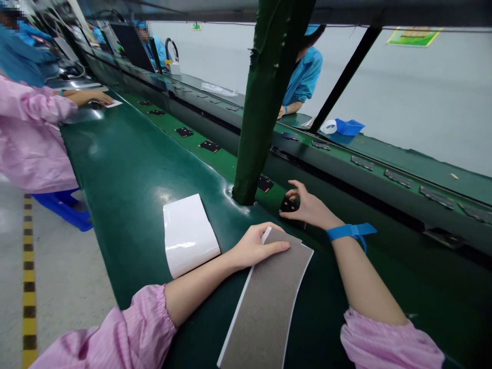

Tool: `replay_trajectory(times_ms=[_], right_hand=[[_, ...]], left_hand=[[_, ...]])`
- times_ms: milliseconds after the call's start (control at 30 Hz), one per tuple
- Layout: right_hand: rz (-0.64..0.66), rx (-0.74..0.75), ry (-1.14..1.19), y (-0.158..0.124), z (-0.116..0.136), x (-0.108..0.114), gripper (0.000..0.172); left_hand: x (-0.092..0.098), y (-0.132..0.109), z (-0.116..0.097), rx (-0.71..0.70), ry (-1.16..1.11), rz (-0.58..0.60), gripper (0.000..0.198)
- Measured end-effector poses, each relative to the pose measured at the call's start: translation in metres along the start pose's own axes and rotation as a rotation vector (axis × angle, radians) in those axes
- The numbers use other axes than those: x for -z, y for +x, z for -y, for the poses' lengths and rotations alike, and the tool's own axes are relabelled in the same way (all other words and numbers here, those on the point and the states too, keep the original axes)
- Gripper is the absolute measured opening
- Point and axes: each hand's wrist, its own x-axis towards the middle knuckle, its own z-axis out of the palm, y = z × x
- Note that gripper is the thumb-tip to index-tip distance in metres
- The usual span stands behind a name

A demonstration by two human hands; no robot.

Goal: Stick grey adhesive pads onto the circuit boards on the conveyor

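Note:
My left hand is closed on a small stack of long grey sheets with white edges, thumb on top and fingers underneath. The stack slants down toward me and bends slightly. On the right, my right hand, with a blue band at the wrist, is at the green conveyor belt. Its thumb and fingertips are at opposite edges of a black circuit board, partly hidden by the hand. Left of my left hand, a glossy white sheet lies on the green table.
A green post rises close to my hands. More black boards lie along the belt, and others line the ledge at right. A co-worker in pink is at left; another in blue sits across.

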Motion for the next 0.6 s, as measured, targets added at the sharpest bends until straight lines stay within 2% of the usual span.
replay_trajectory(times_ms=[133,200,267,367,467,533,600], right_hand=[[-0.231,0.051,0.233,-0.021,-0.016,0.013,0.088],[-0.295,0.045,0.312,-0.04,-0.032,0.014,0.084],[-0.27,-0.025,0.305,-0.063,-0.049,0.014,0.082],[-0.151,-0.205,0.145,-0.096,-0.064,0.018,0.084],[-0.132,-0.283,0.047,-0.112,-0.048,0.025,0.067],[-0.158,-0.221,0.063,-0.111,-0.022,0.025,0.051],[-0.17,-0.097,0.118,-0.105,0.01,0.02,0.043]], left_hand=[[0.0,0.0,0.001,0.011,-0.021,-0.002,0.037],[0.001,0.0,0.0,0.011,-0.024,0.002,0.036],[0.001,0.0,0.0,0.011,-0.019,0.006,0.035],[0.0,0.001,-0.002,0.011,-0.01,0.013,0.031],[0.0,0.001,-0.002,-0.002,0.014,0.018,0.029],[0.0,0.001,-0.002,-0.012,0.032,0.014,0.028],[0.0,0.001,-0.001,-0.023,0.048,0.002,0.028]])
